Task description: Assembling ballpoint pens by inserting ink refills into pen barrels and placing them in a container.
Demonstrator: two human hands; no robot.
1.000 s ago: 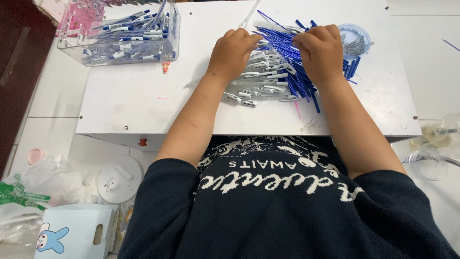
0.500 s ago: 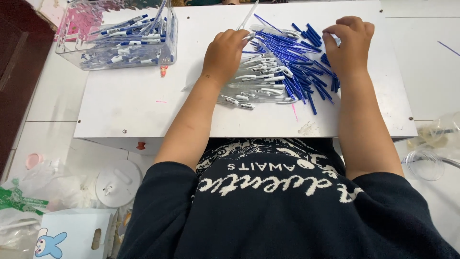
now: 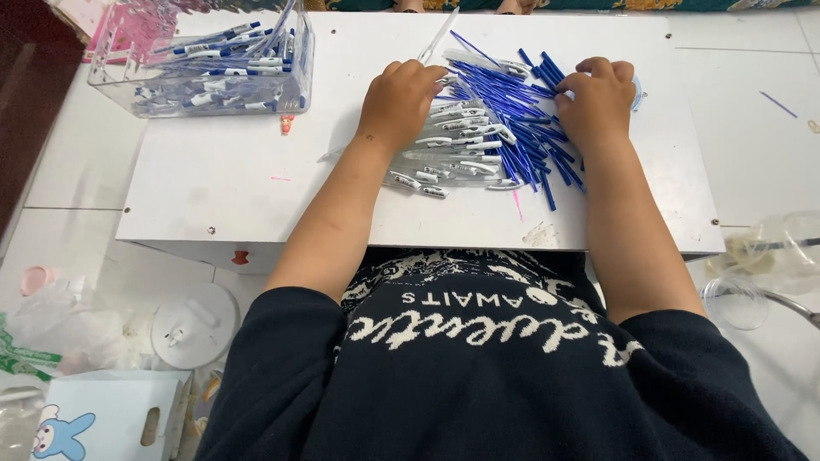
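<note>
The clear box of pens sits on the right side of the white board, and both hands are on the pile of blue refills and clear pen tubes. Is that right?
Not quite. The head view shows the clear box of pens at the left side of the white board, not the right. The rest holds: the left hand and right hand rest on the pile of blue refills and clear pen tubes.

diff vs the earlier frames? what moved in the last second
The right hand moved: from lying on the blue refills it went up toward the board's far right edge, then came back slightly left onto the refills' far end. Nothing visibly picked up or dropped. The left hand stayed on the clear pen barrels; the clear box of pens and white board are unchanged.
</note>
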